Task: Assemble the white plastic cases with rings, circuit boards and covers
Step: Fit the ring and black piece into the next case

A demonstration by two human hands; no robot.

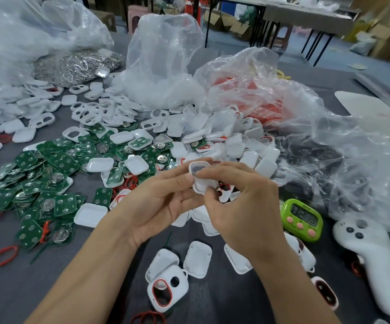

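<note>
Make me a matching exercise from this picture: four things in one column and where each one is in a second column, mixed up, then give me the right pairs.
Column one:
1 white case
2 circuit boards
3 green timer
4 white controller

Column two:
A spread out at the left
B bottom right, to the right of the timer
C pinched between the left hand and the right hand
D directly right of the right hand

Pairs: 1-C; 2-A; 3-D; 4-B

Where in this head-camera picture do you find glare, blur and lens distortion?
Head view: glare whitens the clear plastic bags; the far tables tilt and bow from the wide-angle lens; the held white case looks slightly soft; lighting is even, shadows faint.
</note>
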